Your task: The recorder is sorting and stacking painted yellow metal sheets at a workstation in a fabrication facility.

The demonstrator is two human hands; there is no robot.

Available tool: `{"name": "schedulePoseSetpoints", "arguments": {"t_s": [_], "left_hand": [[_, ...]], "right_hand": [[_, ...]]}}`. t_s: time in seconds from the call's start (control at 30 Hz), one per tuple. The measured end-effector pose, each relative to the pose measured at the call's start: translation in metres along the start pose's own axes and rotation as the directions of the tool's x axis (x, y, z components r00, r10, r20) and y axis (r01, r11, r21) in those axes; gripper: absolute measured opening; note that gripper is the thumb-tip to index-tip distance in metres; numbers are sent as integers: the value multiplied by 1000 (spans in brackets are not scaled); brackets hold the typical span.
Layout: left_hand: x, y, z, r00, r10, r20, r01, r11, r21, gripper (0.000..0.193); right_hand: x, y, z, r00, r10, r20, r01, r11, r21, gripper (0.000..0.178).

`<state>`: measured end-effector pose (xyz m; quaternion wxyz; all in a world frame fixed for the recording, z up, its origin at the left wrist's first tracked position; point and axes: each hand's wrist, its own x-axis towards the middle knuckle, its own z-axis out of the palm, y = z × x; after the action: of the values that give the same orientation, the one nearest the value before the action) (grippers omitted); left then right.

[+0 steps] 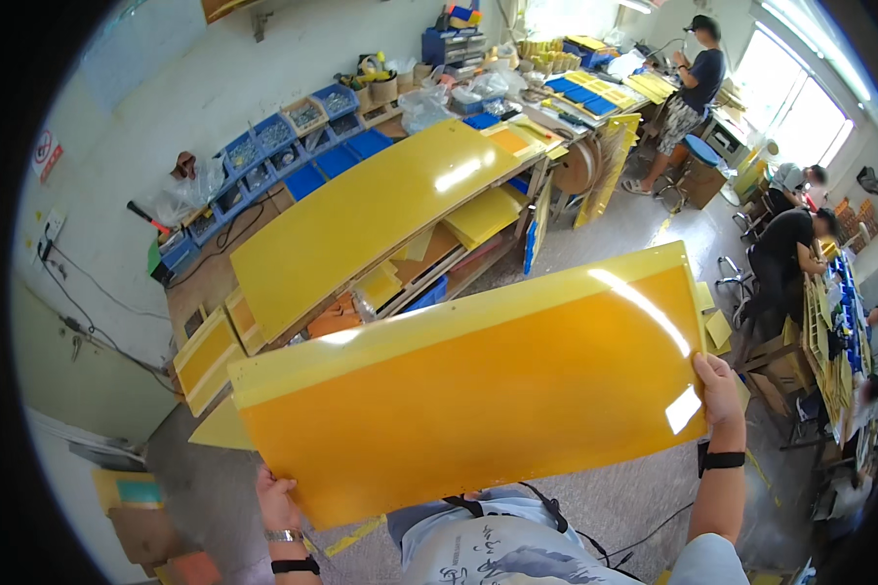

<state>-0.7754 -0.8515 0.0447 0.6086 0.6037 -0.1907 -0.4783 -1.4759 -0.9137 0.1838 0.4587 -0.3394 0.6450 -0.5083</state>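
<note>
A large rectangular orange panel point(478, 390) with a paler yellow strip along its far edge is held up in front of me, its glossy face showing light reflections. My left hand point(278, 497) grips its near left corner, thumb on top. On the right short edge, my right hand point(720, 388) is closed round the panel with the thumb on the face. Most of the fingers are hidden beneath the sheet. Beyond it, a long yellow board point(371, 219) lies on the workbench.
Blue parts bins point(244, 151) with small hardware line the wall behind the bench. Smaller yellow panels point(210, 361) lean at the bench's left end. A person point(698, 88) stands at the far table; others work at the right-hand bench point(824, 341). A blue-topped stool point(700, 148) stands on the floor.
</note>
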Motion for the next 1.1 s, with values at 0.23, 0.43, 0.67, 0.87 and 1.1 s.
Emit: {"name": "schedulePoseSetpoints", "arguments": {"t_s": [0.23, 0.43, 0.67, 0.87, 1.1], "left_hand": [[22, -77, -42, 986, -91, 139, 103, 992, -80, 49], [27, -140, 12, 987, 158, -1, -113, 710, 695, 42], [-84, 8, 199, 891, -207, 405, 173, 978, 119, 59], [-29, -4, 165, 754, 333, 567, -597, 707, 380, 69], [-41, -14, 160, 838, 24, 544, -265, 891, 368, 13]], "right_hand": [[-13, -43, 42, 971, -223, 83, 235, 954, -186, 29], [-34, -72, 95, 927, -191, 324, 295, 903, -312, 29], [-64, -30, 210, 576, -221, 787, 779, 441, -446, 17], [-56, 4, 233, 501, -36, 865, 829, 308, -467, 19], [-39, 13, 225, 517, -148, 843, 838, 289, -463, 22]]}}
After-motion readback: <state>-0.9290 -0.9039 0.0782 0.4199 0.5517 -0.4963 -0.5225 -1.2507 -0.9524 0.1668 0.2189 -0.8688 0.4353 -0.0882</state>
